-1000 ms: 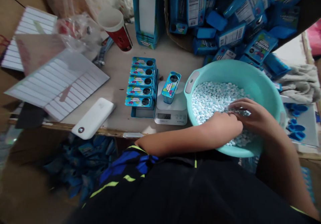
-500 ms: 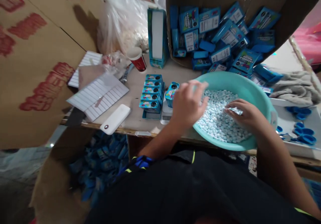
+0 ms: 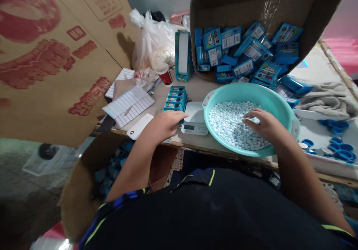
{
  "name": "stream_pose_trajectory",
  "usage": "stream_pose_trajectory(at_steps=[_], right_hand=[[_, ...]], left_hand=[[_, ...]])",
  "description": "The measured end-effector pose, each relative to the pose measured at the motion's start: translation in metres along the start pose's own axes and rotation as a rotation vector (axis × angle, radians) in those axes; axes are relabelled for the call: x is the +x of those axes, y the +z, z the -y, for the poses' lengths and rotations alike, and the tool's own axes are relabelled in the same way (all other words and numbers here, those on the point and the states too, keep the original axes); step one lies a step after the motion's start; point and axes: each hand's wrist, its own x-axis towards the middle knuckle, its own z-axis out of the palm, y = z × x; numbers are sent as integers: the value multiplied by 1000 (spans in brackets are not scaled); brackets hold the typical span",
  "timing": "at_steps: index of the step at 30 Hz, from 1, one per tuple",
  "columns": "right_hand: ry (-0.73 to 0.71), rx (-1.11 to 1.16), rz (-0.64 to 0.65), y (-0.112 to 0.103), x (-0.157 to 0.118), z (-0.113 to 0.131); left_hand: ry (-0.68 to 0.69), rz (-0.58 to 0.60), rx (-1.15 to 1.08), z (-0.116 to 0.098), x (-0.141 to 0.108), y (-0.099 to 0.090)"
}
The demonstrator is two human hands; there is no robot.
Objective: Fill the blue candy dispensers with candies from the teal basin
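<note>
My left hand [image 3: 167, 125] is closed over the near end of a row of small blue candy boxes [image 3: 176, 97] with round dark openings. A bit of blue shows under its fingertips; most of the box there is hidden. Just right of it lies a white digital scale [image 3: 195, 112] with a bare pan. Over the turquoise basin [image 3: 279, 97] hovers my right hand [image 3: 261, 122], thumb and fingers loosely curved and apart, with no candy visible between them. Small white and pale blue candies [image 3: 228, 125] fill the basin's bottom.
Behind the basin, a tipped cardboard carton [image 3: 223, 3] holds many blue packs. At right, a white tray [image 3: 313, 160] carries blue scoops [image 3: 345, 153] beside a grey cloth [image 3: 327, 100]. Left are a paper cup [image 3: 164, 74], label sheets [image 3: 130, 104] and a white phone-like object [image 3: 140, 126].
My left hand has moved left from the basin's rim to the box row, and the single box has left the scale. My right hand's fingers no longer show candies. The view has shifted.
</note>
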Motion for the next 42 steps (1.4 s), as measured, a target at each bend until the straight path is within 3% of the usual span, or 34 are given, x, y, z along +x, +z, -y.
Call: stream_pose_trajectory(at_steps=[3, 8, 10, 13, 16, 21, 23, 29, 36, 39, 42], right_hand=[[-7, -2, -7, 4, 1, -2], [-20, -59, 41, 10, 0, -7], [-42, -56, 54, 12, 0, -9], [-55, -18, 35, 17, -3, -15], [-47, -8, -5, 22, -6, -29], [-65, -8, -14, 27, -6, -46], [-66, -15, -6, 28, -6, -44], [-68, -96, 21, 25, -3, -20], [-81, -72, 67, 12, 0, 4], [-95, -69, 61, 8, 1, 8], [-121, -71, 53, 4, 3, 12]], left_hand=[[82, -3, 24, 23, -9, 17], [268, -301, -5, 55, -16, 56], [240, -466, 20, 55, -18, 74], [91, -709, 104, 45, -17, 98], [2, -817, 227, 42, -11, 110], [133, -574, 422, 57, -10, 100], [138, -569, 419, 59, -11, 93], [170, -719, 289, 58, 0, 83], [256, -1066, 438, 64, 5, 101], [187, -1082, 478, 60, 10, 100], [218, -1047, 460, 64, 21, 90]])
